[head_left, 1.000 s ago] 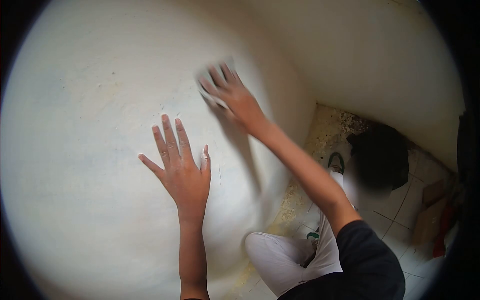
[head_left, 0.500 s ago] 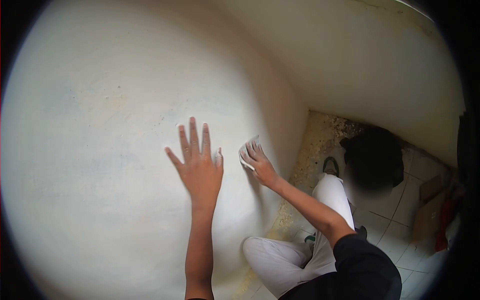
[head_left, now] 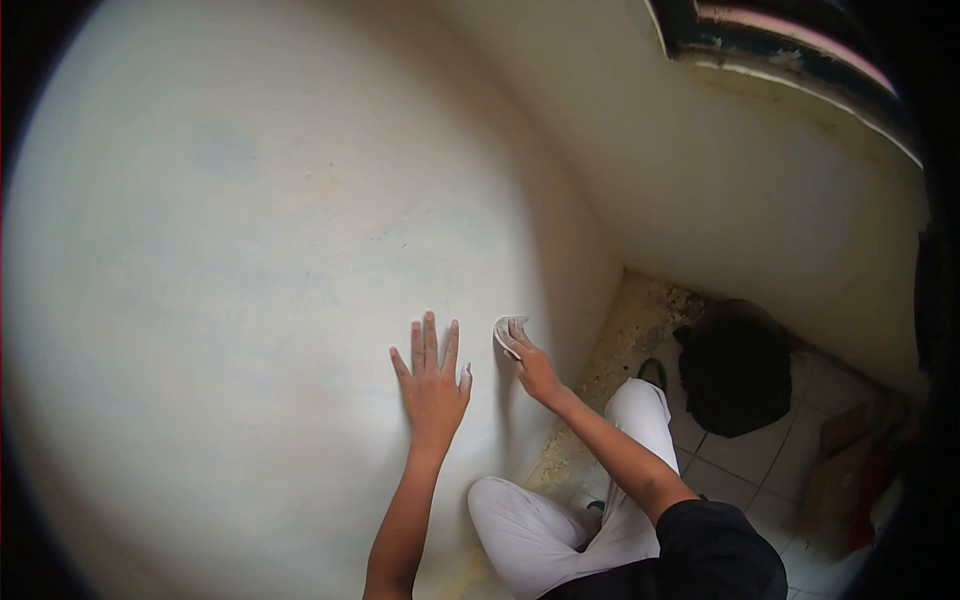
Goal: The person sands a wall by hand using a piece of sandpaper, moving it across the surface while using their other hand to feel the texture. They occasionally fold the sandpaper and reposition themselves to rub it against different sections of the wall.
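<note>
My left hand lies flat against the pale wall with its fingers spread and nothing in it. To its right, my right hand presses a thin whitish sheet against the same wall. The sheet curves out past the fingers on the left and top; whether it is paper or cloth I cannot tell. Whitish dust shows on the fingers of both hands.
A second wall meets this one at a corner, with a dark-framed opening above. On the tiled floor sit a black bag and a brown box. My bent legs are close to the wall.
The view has shifted, so the hands and floor appear lower and the dark-framed opening shows at the top right. My left hand appears nearer my right, which still holds the sheet.
</note>
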A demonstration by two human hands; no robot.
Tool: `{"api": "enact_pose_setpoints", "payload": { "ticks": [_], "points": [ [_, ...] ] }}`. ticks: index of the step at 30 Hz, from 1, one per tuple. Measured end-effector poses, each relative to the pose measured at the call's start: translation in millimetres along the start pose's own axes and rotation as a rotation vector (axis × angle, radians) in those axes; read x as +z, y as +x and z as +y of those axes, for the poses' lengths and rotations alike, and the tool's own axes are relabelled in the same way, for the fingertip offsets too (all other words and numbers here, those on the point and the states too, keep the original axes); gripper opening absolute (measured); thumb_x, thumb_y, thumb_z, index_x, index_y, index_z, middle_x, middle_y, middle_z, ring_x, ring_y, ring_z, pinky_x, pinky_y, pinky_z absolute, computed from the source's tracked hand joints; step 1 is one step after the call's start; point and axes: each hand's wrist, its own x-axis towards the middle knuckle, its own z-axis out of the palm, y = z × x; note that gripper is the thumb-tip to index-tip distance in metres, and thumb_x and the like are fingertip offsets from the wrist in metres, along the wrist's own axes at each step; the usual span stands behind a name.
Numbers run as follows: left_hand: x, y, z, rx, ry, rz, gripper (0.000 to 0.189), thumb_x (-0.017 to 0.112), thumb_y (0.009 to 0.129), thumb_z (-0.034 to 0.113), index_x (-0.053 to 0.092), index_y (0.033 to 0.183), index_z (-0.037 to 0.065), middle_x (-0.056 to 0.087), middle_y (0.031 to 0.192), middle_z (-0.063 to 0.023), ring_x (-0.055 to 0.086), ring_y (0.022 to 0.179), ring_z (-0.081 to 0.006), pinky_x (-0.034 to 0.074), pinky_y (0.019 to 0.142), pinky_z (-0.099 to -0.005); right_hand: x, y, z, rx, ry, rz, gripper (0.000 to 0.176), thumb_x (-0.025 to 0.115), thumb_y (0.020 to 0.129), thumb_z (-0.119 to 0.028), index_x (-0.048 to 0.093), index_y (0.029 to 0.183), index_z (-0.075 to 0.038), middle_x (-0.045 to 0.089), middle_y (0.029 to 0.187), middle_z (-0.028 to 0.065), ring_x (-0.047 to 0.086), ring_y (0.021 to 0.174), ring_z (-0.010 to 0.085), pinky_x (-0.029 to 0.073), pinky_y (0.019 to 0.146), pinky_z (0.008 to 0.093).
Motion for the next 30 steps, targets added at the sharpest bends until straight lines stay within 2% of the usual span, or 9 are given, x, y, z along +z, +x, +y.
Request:
{"api": "enact_pose_setpoints", "payload": {
  "ticks": [6, 14, 22, 24, 26, 27, 28, 29, 30],
  "points": [
    [-46.3, -17.4, -16.7, -0.168, 0.025, 0.107, 0.069, 0.066, 0.087, 0.032, 0.039, 0.149, 0.020, 0.016, 0.161, -0.0144, 0.014, 0.149, -0.0320, 0.011, 0.113, -0.0676, -44.0, -48.2, -5.1, 0.016, 0.099, 0.181, 0.044, 0.046, 0.097, 0.002, 0.046, 0.141, -0.004, 0.042, 0.148, 0.0172, 0.039, 0.139, 0.0279, 0.033, 0.113, 0.0341],
    [-39.6, -53.0, -48.7, -0.228, 0.050, 0.108, 0.066, 0.063, 0.090, 0.035, 0.038, 0.149, 0.021, 0.016, 0.161, -0.0144, 0.016, 0.149, -0.0294, 0.014, 0.113, -0.0658, -31.3, -63.2, -19.1, 0.101, 0.146, 0.225, 0.047, 0.047, 0.096, 0.004, 0.042, 0.143, -0.001, 0.043, 0.148, 0.0154, 0.040, 0.139, 0.0238, 0.033, 0.112, 0.0327],
    [-26.2, -57.4, -60.3, -0.193, 0.119, 0.072, 0.065, 0.059, 0.092, 0.039, 0.036, 0.150, 0.020, 0.018, 0.161, -0.0087, 0.019, 0.149, -0.0265, 0.014, 0.113, -0.0672, -10.0, 23.8, -105.8, -0.080, 0.114, 0.304, 0.048, 0.045, 0.097, 0.004, 0.043, 0.144, -0.005, 0.040, 0.150, 0.0178, 0.035, 0.140, 0.0312, 0.035, 0.112, 0.0371],
    [-6.8, -49.6, -62.8, -0.198, 0.090, 0.067, 0.066, 0.059, 0.091, 0.039, 0.036, 0.150, 0.020, 0.019, 0.161, -0.0076, 0.020, 0.148, -0.0264, 0.014, 0.113, -0.0675, 2.6, 67.3, -111.6, -0.092, 0.160, 0.432, 0.047, 0.044, 0.098, -0.001, 0.042, 0.145, -0.006, 0.042, 0.148, 0.0191, 0.036, 0.140, 0.0304, 0.036, 0.111, 0.0378],
    [17.0, -51.1, -68.8, -0.188, 0.042, 0.029, 0.067, 0.060, 0.090, 0.038, 0.036, 0.150, 0.021, 0.020, 0.161, -0.0073, 0.021, 0.148, -0.0267, 0.013, 0.112, -0.0681, -2.8, 134.8, -125.8, -0.081, 0.189, 0.433, 0.051, 0.042, 0.095, 0.000, 0.042, 0.146, -0.007, 0.044, 0.146, 0.0201, 0.043, 0.136, 0.0308, 0.040, 0.107, 0.0371],
    [28.5, -50.0, -71.8, -0.184, 0.030, 0.018, 0.067, 0.060, 0.090, 0.038, 0.036, 0.150, 0.021, 0.020, 0.161, -0.0073, 0.021, 0.148, -0.0267, 0.013, 0.112, -0.0681, -8.8, 181.1, -127.8, -0.253, 0.090, 0.508, 0.059, 0.041, 0.088, 0.006, 0.042, 0.145, -0.006, 0.045, 0.145, 0.0212, 0.052, 0.127, 0.0340, 0.045, 0.102, 0.0365],
    [37.5, -50.9, -74.0, -0.172, 0.017, 0.012, 0.067, 0.060, 0.090, 0.038, 0.037, 0.150, 0.021, 0.020, 0.161, -0.0076, 0.021, 0.148, -0.0268, 0.012, 0.112, -0.0686, -19.1, 226.1, -140.2, -0.356, -0.003, 0.645, 0.066, 0.039, 0.079, 0.010, 0.045, 0.143, -0.006, 0.046, 0.141, 0.0229, 0.064, 0.110, 0.0357, 0.050, 0.092, 0.0376],
    [41.6, -52.6, -74.4, -0.164, 0.009, 0.000, 0.067, 0.061, 0.089, 0.038, 0.038, 0.150, 0.022, 0.021, 0.161, -0.0078, 0.021, 0.148, -0.0269, 0.011, 0.112, -0.0691, -40.6, 256.4, -166.9, -0.309, -0.020, 0.641, 0.064, 0.041, 0.077, 0.010, 0.049, 0.139, -0.005, 0.054, 0.131, 0.0252, 0.068, 0.093, 0.0352, 0.052, 0.081, 0.0391],
    [41.7, -55.6, -75.6, -0.169, 0.007, -0.018, 0.067, 0.061, 0.089, 0.038, 0.038, 0.150, 0.022, 0.021, 0.161, -0.0078, 0.021, 0.148, -0.0269, 0.011, 0.112, -0.0691, -55.8, 285.3, -183.5, -0.463, -0.084, 0.727, 0.061, 0.040, 0.078, 0.010, 0.053, 0.136, -0.005, 0.061, 0.118, 0.0268, 0.068, 0.081, 0.0352, 0.051, 0.073, 0.0397]
  ]
}}
